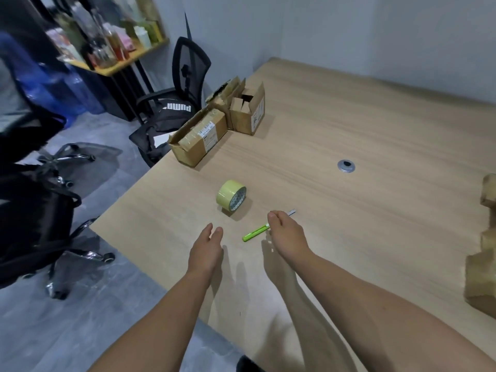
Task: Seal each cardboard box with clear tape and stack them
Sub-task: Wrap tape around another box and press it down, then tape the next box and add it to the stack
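Your left hand (206, 251) hovers over the worktop (375, 130), fingers straight & close together, holding nothing. It's just nearer you than the tape roll (231, 195). Your right hand (287, 234) is near-right of the roll, fingers curled down over the middle of a green cutter (255, 233). Can't tell if it grips the cutter or only covers it. The cutter's green end sticks out toward your left hand; its metal tip shows past the hand on the far side.

The roll stands on edge, apart from both hands.

Beyond the roll, 3 cardboard boxes cluster at the worktop's left edge:
- long box (200, 136), lying flat w/ its near end flap open
- small box (248, 114), upright, top flaps open, just behind the long one
- crumpled box (224, 93), against the small box, flaps up

More boxes (483, 267) sit well right of the roll at the frame edge, blurred. A metal cable cap (346, 166) lies far-right of the roll. An office chair (188, 65) w/ a black bag (171, 114) stands off the worktop beyond the long box.
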Motion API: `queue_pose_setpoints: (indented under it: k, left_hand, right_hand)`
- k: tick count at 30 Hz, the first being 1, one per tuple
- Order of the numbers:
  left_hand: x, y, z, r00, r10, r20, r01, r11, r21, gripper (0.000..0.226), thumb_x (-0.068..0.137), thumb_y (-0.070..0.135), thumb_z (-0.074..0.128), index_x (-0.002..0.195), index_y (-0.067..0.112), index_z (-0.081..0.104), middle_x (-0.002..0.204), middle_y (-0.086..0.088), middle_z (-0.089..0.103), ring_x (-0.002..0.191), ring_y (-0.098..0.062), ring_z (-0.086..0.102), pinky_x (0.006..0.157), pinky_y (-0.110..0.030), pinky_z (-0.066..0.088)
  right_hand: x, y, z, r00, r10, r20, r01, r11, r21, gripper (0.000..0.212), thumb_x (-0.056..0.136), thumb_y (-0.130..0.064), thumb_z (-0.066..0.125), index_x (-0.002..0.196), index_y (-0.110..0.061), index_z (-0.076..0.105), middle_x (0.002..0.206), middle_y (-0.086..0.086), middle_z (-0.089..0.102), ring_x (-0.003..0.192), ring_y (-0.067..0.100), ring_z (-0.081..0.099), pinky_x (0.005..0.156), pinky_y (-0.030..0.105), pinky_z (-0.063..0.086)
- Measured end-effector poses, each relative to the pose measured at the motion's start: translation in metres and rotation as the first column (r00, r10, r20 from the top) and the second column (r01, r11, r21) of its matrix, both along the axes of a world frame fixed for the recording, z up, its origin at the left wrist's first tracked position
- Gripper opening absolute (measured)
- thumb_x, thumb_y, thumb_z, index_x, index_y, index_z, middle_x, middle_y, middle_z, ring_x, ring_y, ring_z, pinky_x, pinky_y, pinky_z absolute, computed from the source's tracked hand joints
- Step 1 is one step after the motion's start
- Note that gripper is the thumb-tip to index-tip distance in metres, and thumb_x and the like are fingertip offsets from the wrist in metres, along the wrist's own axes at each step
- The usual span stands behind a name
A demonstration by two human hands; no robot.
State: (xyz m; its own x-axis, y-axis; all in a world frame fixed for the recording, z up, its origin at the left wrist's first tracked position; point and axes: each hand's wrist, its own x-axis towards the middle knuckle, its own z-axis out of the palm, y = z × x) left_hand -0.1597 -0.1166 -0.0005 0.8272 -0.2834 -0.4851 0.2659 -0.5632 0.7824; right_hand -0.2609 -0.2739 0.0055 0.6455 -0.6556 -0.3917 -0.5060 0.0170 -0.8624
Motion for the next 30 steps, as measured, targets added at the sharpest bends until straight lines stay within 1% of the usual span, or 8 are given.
queue_pose_setpoints:
  k: [4,6,10,15,18,21,24,30]
  left_hand:
    - [0.032,-0.003,-0.001,0.997,0.078,0.026,-0.077,0.997,-0.011,0.052,0.105,0.040,0.043,0.154,0.023,0.038,0.161,0.005,0.035,0.148,-0.019,0.030,0.122,-0.043,0.023]
    - [0.043,-0.002,-0.003,0.996,0.089,0.024,-0.089,0.996,-0.015,0.053,0.104,0.041,0.043,0.153,0.023,0.039,0.160,0.005,0.035,0.148,-0.019,0.031,0.122,-0.044,0.024]
    - [0.075,-0.005,-0.002,0.994,0.110,0.016,-0.109,0.993,-0.051,0.053,0.104,0.040,0.044,0.154,0.023,0.038,0.159,0.006,0.036,0.147,-0.018,0.032,0.121,-0.042,0.025]
    - [0.134,-0.008,-0.006,0.992,0.122,0.027,-0.120,0.989,-0.084,0.051,0.105,0.037,0.042,0.154,0.023,0.037,0.159,0.008,0.036,0.146,-0.016,0.034,0.119,-0.036,0.026]
    - [0.182,-0.006,-0.016,0.992,0.126,0.000,-0.126,0.989,-0.076,0.050,0.105,0.036,0.041,0.153,0.022,0.039,0.158,0.007,0.038,0.145,-0.016,0.035,0.116,-0.032,0.026]
    - [0.231,-0.008,-0.022,0.989,0.143,-0.031,-0.144,0.988,-0.059,0.049,0.107,0.035,0.040,0.152,0.019,0.040,0.157,0.005,0.039,0.144,-0.017,0.036,0.118,-0.033,0.026]
    - [0.276,-0.012,-0.027,0.982,0.166,-0.091,-0.173,0.983,-0.066,0.049,0.106,0.037,0.039,0.151,0.021,0.041,0.156,0.004,0.040,0.142,-0.017,0.039,0.120,-0.041,0.028]
    - [0.338,-0.037,-0.027,0.962,0.192,-0.193,-0.218,0.967,-0.128,0.040,0.102,0.042,0.043,0.138,0.028,0.051,0.141,0.010,0.049,0.131,-0.010,0.046,0.113,-0.036,0.033]
  right_hand:
    - [0.032,-0.005,0.011,0.996,-0.033,0.079,0.032,0.999,0.015,0.026,0.104,-0.035,0.042,0.107,-0.021,0.064,0.093,-0.005,0.063,0.100,0.028,0.066,0.083,0.035,0.054]
    - [0.045,0.000,0.015,0.993,-0.035,0.112,0.029,0.998,0.050,0.022,0.103,-0.036,0.044,0.096,-0.027,0.064,0.096,-0.003,0.066,0.099,0.029,0.068,0.075,0.030,0.056]
    - [0.088,0.011,0.019,0.987,-0.034,0.154,0.018,0.994,0.109,0.023,0.094,-0.042,0.047,0.084,-0.033,0.066,0.095,-0.005,0.069,0.100,0.026,0.067,0.092,0.051,0.055]
    - [0.154,0.027,0.023,0.984,-0.050,0.173,0.012,0.977,0.214,0.024,0.101,-0.040,0.046,0.095,-0.026,0.064,0.089,-0.012,0.061,0.100,0.020,0.064,0.086,0.036,0.048]
    - [0.201,0.030,0.020,0.990,-0.082,0.118,0.054,0.972,0.228,0.025,0.102,-0.042,0.042,0.098,-0.026,0.061,0.093,-0.014,0.059,0.110,0.023,0.061,0.085,0.038,0.048]
    - [0.241,0.028,0.014,0.988,-0.143,0.057,0.122,0.954,0.275,0.027,0.103,-0.047,0.041,0.108,-0.027,0.059,0.106,-0.011,0.059,0.112,0.023,0.058,0.085,0.038,0.050]
    - [0.268,0.023,0.010,0.978,-0.202,-0.050,0.207,0.913,0.351,0.040,0.102,-0.055,0.038,0.120,-0.025,0.058,0.123,-0.003,0.059,0.115,0.025,0.057,0.079,0.034,0.040]
    - [0.307,0.008,-0.003,0.943,-0.313,-0.115,0.331,0.842,0.425,0.038,0.103,-0.054,0.036,0.113,-0.022,0.055,0.093,-0.003,0.054,0.087,0.020,0.052,0.070,0.032,0.039]
